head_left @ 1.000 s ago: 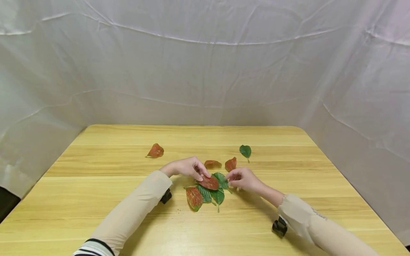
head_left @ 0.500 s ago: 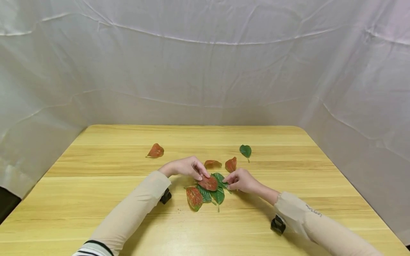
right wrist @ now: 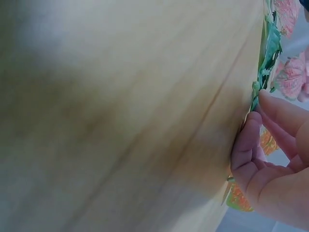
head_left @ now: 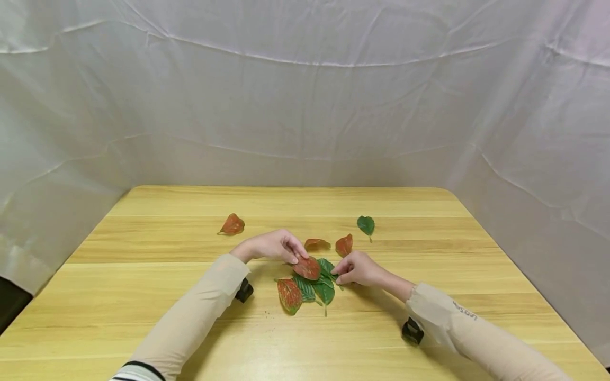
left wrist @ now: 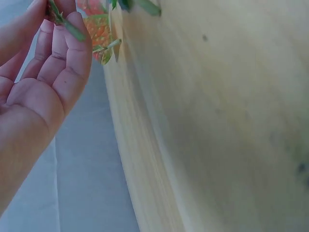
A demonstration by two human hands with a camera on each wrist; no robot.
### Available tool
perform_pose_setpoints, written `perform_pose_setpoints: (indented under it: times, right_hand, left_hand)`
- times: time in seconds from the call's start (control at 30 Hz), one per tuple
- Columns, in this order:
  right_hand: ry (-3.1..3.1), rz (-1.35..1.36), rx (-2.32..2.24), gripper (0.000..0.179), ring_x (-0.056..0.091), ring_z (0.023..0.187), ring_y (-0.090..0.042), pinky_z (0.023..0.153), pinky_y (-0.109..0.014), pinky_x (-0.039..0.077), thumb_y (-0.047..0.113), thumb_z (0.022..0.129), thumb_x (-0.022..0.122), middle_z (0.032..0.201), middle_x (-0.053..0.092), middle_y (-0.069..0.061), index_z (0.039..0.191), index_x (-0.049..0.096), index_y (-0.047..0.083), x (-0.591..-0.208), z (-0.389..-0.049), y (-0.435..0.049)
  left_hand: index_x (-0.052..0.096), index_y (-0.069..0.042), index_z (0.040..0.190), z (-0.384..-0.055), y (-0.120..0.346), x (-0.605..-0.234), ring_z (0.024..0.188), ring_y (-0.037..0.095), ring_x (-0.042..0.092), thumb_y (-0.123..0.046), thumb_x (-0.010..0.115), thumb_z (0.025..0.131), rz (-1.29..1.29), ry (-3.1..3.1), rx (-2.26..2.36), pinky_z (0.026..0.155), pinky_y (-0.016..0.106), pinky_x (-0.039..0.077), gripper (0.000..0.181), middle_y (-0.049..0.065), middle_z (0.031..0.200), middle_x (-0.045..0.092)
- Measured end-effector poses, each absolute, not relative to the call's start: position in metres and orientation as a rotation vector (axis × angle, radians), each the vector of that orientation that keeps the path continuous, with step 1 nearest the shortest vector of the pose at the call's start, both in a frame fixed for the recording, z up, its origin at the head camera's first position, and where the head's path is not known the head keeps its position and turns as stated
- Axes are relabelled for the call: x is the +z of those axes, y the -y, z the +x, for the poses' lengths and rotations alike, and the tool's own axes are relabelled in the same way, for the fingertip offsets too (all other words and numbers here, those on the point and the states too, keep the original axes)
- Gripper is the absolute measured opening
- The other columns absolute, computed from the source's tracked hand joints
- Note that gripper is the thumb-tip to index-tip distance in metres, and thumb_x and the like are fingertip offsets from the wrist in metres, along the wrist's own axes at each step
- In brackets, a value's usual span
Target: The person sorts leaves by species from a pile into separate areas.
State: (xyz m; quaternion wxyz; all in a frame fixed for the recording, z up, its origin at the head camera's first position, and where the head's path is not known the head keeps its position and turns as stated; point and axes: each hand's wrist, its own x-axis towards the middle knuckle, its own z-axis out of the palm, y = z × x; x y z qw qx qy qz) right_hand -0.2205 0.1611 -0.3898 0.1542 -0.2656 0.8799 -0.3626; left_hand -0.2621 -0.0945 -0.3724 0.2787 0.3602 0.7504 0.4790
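My left hand [head_left: 272,246] pinches a red leaf [head_left: 307,269] between thumb and fingers, raised over a cluster of green leaves. Its green stem [left wrist: 72,30] pokes out from the fingers in the left wrist view. On the right of the cluster, my right hand [head_left: 363,269] pinches the edge of a green leaf [head_left: 326,266], partly covered by the red one. The thumb and finger close on its stem end [right wrist: 256,92] in the right wrist view. Two more green leaves, a front one [head_left: 325,291] and a left one [head_left: 305,288], lie just below.
A red-and-green leaf [head_left: 289,295] lies left of the cluster on the wooden table [head_left: 190,211]. Behind are a curled red leaf [head_left: 316,244], another red leaf [head_left: 343,245], a far-left red leaf [head_left: 233,224] and a far-right green leaf [head_left: 366,225].
My left hand has shifted a little left and away from me with the red leaf, uncovering more green. My right hand has moved slightly left and taken the green leaf's edge.
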Motion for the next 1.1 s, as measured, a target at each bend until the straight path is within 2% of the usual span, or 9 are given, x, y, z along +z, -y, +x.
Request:
perform_pose_setpoints:
  times: [0.27, 0.4, 0.47, 0.57, 0.8, 0.97, 1.1]
  right_hand:
    - [-2.504, -0.759, -1.062, 0.015, 0.047, 0.044, -0.010, 0.041, -0.023, 0.041, -0.003, 0.074, 0.068, 0.057, 0.057, 0.000, 0.088, 0.068, -0.006, -0.390, -0.221, -0.160]
    - [-2.497, -0.742, -1.075, 0.015, 0.048, 0.044, -0.011, 0.041, -0.023, 0.041, -0.003, 0.073, 0.068, 0.057, 0.056, 0.000, 0.088, 0.068, -0.006, -0.390, -0.221, -0.160]
    - [-2.499, -0.741, -1.074, 0.014, 0.048, 0.044, -0.011, 0.041, -0.023, 0.042, -0.003, 0.073, 0.069, 0.057, 0.056, 0.000, 0.087, 0.068, -0.005, -0.390, -0.221, -0.160]
    - [-2.495, -0.745, -1.078, 0.014, 0.048, 0.045, -0.011, 0.041, -0.023, 0.042, -0.003, 0.073, 0.069, 0.057, 0.055, 0.000, 0.087, 0.068, -0.005, -0.391, -0.222, -0.160]
    - [-2.484, -0.749, -1.090, 0.013, 0.047, 0.044, -0.011, 0.041, -0.023, 0.042, -0.004, 0.073, 0.069, 0.056, 0.054, 0.001, 0.086, 0.068, -0.005, -0.391, -0.222, -0.160]
    - [-2.481, -0.748, -1.100, 0.013, 0.046, 0.043, -0.010, 0.041, -0.023, 0.041, -0.004, 0.073, 0.068, 0.055, 0.053, 0.001, 0.085, 0.068, -0.005, -0.391, -0.221, -0.159]
    - [-2.483, -0.747, -1.100, 0.013, 0.044, 0.043, -0.009, 0.041, -0.023, 0.041, -0.005, 0.073, 0.068, 0.054, 0.053, 0.001, 0.085, 0.067, -0.005, -0.391, -0.221, -0.159]
  left_hand:
    - [0.065, 0.003, 0.101, -0.263, 0.105, -0.371, 0.075, 0.013, 0.058, 0.003, 0.060, 0.080, 1.034, -1.943, 1.383, 0.068, 0.030, 0.049, 0.021, 0.006, 0.085, 0.064]
    - [0.063, 0.007, 0.101, -0.263, 0.111, -0.369, 0.074, 0.013, 0.058, 0.005, 0.060, 0.080, 1.029, -1.970, 1.414, 0.068, 0.028, 0.049, 0.021, 0.009, 0.086, 0.064]
    - [0.061, 0.012, 0.100, -0.261, 0.113, -0.366, 0.074, 0.013, 0.057, 0.008, 0.059, 0.080, 0.991, -2.000, 1.425, 0.068, 0.026, 0.048, 0.021, 0.012, 0.085, 0.064]
    - [0.059, 0.014, 0.100, -0.261, 0.119, -0.366, 0.073, 0.013, 0.056, 0.009, 0.059, 0.079, 0.957, -2.037, 1.438, 0.068, 0.026, 0.048, 0.022, 0.012, 0.085, 0.063]
    - [0.060, 0.011, 0.103, -0.266, 0.133, -0.370, 0.075, 0.014, 0.057, 0.006, 0.058, 0.082, 0.874, -2.086, 1.494, 0.070, 0.030, 0.048, 0.022, 0.007, 0.085, 0.064]
    - [0.060, 0.008, 0.107, -0.268, 0.142, -0.367, 0.073, 0.013, 0.055, 0.004, 0.058, 0.082, 0.728, -2.160, 1.539, 0.068, 0.030, 0.046, 0.025, 0.008, 0.091, 0.064]
    - [0.060, 0.008, 0.108, -0.270, 0.148, -0.365, 0.076, 0.014, 0.055, 0.003, 0.058, 0.083, 0.652, -2.219, 1.547, 0.072, 0.035, 0.047, 0.026, 0.009, 0.095, 0.064]
